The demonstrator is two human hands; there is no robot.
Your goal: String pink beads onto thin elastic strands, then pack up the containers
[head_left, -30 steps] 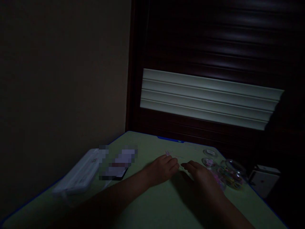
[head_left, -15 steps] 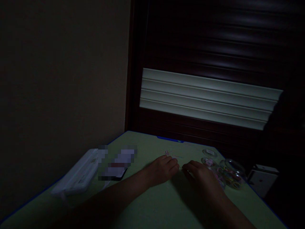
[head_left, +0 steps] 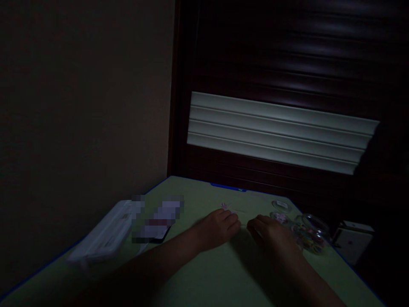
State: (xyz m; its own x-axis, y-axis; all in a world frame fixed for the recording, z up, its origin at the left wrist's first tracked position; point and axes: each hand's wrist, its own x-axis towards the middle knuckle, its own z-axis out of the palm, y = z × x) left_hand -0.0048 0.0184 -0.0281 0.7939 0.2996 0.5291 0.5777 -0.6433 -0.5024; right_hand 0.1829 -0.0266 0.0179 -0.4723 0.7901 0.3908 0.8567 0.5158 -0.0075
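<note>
The left hand [head_left: 217, 228] rests knuckles-up on the pale green, blue-edged surface [head_left: 204, 277], its fingers curled together as if pinching something fine, though the dim light hides what, so a true grip cannot be told; the right hand [head_left: 271, 234] lies just at its three o'clock, fingers likewise drawn in toward the left fingertips, and whether it pinches anything cannot be told either. Between and just beyond the two sets of fingertips, at about twelve o'clock of the left hand, lies a thin pale thread with a small pink bead-like piece [head_left: 225, 206] on it.

At the right hand's two o'clock stands a clear round jar of small coloured pieces [head_left: 311, 238], with a small clear round lid [head_left: 281, 205] at its eleven o'clock; a white flat plastic case [head_left: 105, 236] sits at the left hand's nine o'clock, near the surface's edge.

The chief risk, as I judge it, is the darkness: the thread is barely visible, so a fingertip could miss it or brush the pink piece off and away; the right forearm passes close by the jar, so a sideways sweep toward three o'clock might tip it and scatter its contents over the near edge; the case, too, hangs close to the rim, where a nudge of the left elbow could push it off.
</note>
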